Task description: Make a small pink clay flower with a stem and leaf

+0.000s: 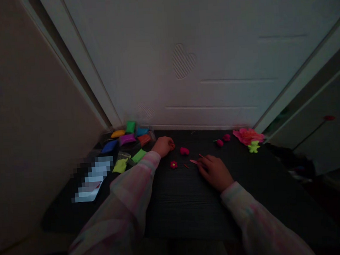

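Note:
My left hand [163,146] is above the far middle of the dark table, its fingers curled in; whatever they hold, if anything, is hidden. Just right of it lies a crimson lump of clay [184,151]. A small red flower with a yellow-green centre [173,165] rests nearer to me. My right hand [215,171] lies low over the table, its fingers closed on a thin pink modelling tool [193,161] whose pointed end sticks out to the left. Another slim pink piece [201,155] shows by its fingertips. A short reddish stick [186,166] lies between flower and hand.
Packets of coloured clay [127,139] are spread at the back left. A phone [96,183], partly pixelated, lies in front of them. Two crimson balls [219,142], a pink flower [248,135] and a yellow-green figure [253,147] sit at the back right. A white door [211,54] borders the table's far edge.

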Demonstrator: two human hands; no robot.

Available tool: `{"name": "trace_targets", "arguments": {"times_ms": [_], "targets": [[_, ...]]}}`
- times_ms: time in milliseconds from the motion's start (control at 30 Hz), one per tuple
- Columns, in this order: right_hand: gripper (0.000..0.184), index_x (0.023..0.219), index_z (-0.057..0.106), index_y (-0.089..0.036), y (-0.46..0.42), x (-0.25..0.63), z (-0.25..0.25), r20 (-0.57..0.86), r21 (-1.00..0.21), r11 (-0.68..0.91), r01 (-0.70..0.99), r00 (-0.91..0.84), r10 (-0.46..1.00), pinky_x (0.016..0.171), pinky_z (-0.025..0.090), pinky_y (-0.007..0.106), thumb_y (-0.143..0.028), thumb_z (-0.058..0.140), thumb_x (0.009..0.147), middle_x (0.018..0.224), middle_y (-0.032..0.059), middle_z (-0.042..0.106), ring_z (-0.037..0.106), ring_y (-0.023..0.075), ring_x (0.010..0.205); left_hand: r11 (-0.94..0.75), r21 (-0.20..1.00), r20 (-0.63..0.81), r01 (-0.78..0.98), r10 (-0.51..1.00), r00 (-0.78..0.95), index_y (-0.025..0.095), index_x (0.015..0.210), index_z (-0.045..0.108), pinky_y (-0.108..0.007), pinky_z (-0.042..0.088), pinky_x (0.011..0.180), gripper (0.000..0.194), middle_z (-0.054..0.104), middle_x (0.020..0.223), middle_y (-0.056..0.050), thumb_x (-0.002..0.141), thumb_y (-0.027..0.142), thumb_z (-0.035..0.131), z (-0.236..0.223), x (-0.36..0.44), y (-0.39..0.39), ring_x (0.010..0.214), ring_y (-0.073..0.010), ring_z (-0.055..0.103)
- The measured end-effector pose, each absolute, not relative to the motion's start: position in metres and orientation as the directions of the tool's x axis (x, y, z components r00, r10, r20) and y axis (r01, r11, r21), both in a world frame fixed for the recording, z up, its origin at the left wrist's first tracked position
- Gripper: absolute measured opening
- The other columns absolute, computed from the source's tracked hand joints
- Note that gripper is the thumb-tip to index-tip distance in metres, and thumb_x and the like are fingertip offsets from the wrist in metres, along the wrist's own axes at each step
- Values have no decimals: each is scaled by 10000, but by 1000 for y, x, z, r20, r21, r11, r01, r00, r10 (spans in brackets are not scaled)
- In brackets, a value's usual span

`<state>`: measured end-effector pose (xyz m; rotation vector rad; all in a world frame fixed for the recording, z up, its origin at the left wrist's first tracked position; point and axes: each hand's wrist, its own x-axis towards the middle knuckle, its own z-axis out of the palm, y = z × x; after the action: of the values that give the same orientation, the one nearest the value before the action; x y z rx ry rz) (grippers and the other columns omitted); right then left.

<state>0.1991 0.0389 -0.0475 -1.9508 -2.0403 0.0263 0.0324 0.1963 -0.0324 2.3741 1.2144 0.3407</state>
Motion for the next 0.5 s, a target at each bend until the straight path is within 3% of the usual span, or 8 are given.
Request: {"name": "trace_targets", "arguments": {"times_ms": [100, 300, 500], "targets": [[225, 924, 595, -186, 38, 197, -46, 234, -234, 67, 970, -10, 972, 732, 362, 296, -236, 414, 801, 917, 65, 594, 525, 180, 864, -525, 473, 5, 708, 805, 593, 126, 767, 636, -258, 447, 729, 147, 665, 803, -56, 668, 81, 538, -31, 35, 195, 781, -155, 598], [231, 911, 604, -191, 36, 189, -43, 263, -232, 58, 971, 5, 965, 730, 344, 312, -240, 402, 809, 908, 66, 600, 521, 187, 876, -552, 427, 19, 716, 797, 604, 120, 786, 618, -306, 449, 759, 155, 655, 829, -52, 770, 124, 464, -31, 35, 188, 778, -123, 588], [226, 905, 603, -202, 34, 173, -42, 259, -208, 64, 976, -9, 966, 737, 316, 333, -271, 409, 813, 885, 49, 615, 520, 194, 890, -570, 330, 1, 752, 797, 604, 154, 859, 647, -320, 433, 790, 260, 659, 905, -99, 762, 149, 406, -29, 33, 175, 852, -201, 595]]}}
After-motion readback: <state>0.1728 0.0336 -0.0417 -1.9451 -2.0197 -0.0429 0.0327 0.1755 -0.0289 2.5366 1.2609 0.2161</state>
